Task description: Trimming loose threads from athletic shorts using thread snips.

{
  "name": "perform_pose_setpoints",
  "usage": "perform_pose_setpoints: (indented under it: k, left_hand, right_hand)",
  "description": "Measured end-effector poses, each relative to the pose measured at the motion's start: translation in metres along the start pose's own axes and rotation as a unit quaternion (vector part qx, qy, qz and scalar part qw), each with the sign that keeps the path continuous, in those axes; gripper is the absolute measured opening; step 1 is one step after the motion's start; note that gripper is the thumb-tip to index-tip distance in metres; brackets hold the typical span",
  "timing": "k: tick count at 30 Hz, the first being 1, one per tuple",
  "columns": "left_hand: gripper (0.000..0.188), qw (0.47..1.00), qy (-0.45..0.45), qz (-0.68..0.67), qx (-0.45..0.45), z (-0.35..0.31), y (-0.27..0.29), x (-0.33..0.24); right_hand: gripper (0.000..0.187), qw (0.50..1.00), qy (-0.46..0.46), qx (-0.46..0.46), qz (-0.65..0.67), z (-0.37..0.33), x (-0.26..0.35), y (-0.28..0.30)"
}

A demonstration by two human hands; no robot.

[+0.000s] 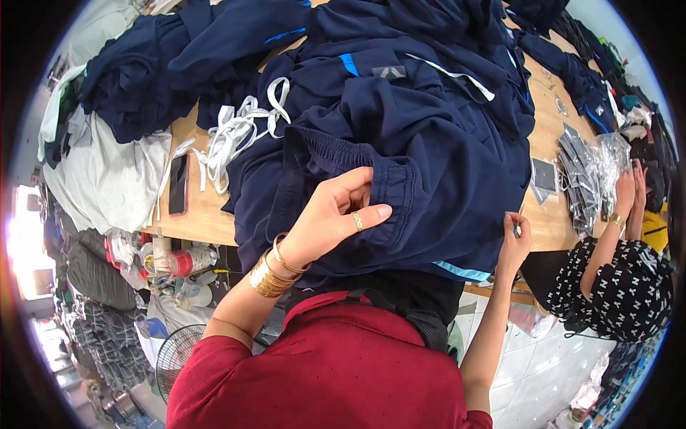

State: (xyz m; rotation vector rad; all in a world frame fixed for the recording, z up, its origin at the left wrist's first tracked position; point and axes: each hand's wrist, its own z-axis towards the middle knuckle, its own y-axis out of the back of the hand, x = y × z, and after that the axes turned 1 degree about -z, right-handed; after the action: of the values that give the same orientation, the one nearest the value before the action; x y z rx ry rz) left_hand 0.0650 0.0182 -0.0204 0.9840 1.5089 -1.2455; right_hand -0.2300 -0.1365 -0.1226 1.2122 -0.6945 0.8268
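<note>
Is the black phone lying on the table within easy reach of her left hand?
Probably yes. The left hand rests on the navy garment, and only bare table and loose white drawstrings lie between it and the phone.

A heap of garments [400, 136] covers most of the table [196, 214], hanging over its near edge. Left of the heap lie loose drawstrings [236, 132], and left of those a phone [178, 184] near the left edge. Bagged packets [586, 171] sit at the right edge, behind a co-worker's hands [629, 189].
</note>
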Motion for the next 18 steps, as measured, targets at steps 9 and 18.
perform_pose_setpoints:
  k: [9, 18]
  left_hand:
    - [0.015, 0.999, -0.038, 0.004, -0.004, 0.001, -0.014, 0.011]
    - [0.021, 0.991, -0.086, 0.099, -0.011, 0.001, -0.017, 0.019]
  right_hand:
    - [0.013, 0.982, 0.145, 0.103, 0.059, -0.033, 0.142, 0.002]
    - [0.039, 0.938, 0.255, 0.210, 0.108, -0.046, 0.176, -0.026]
